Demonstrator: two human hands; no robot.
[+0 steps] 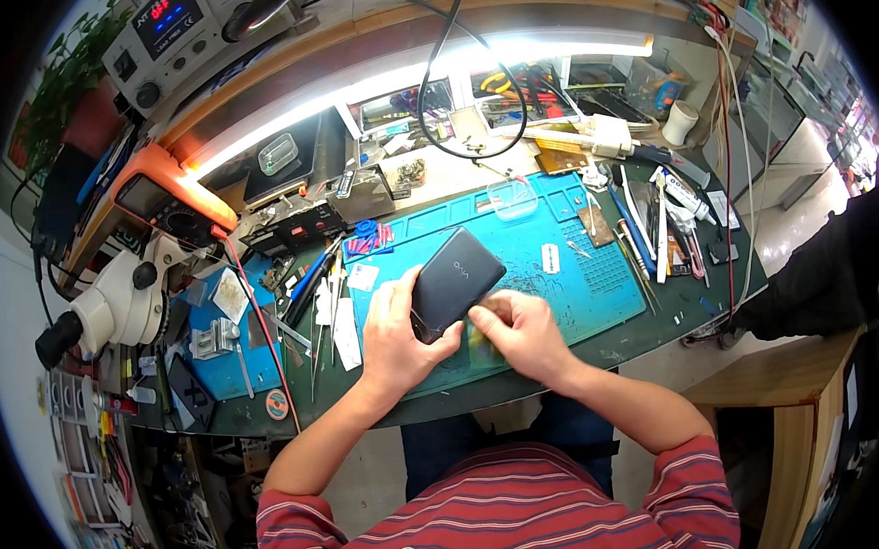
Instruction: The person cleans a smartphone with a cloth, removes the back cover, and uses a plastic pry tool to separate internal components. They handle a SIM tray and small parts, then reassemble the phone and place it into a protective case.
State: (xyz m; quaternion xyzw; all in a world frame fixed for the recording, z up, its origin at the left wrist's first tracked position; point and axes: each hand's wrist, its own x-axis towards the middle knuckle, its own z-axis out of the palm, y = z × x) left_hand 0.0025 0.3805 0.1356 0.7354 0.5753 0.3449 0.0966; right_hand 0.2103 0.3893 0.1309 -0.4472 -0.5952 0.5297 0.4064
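A dark smartphone [457,283], back side up, is tilted above the blue work mat [595,316]. My left hand [398,322] grips it by its lower left side, thumb at the bottom edge and fingers along the left edge. Close against the phone's lower right edge is my right hand [525,332], its fingers curled in and its thumb pressed to the forefinger. Whatever those fingers pinch is hidden. Below them shows a blurred yellow-green patch [482,353] that I cannot make out.
Left of the mat lie tweezers [333,289] and an orange multimeter [173,199]. A white microscope [115,300] stands at the far left. A clear plastic box [511,199] sits at the mat's back. Pens, brushes and tools [648,220] crowd the right side. A black cable [423,87] hangs overhead.
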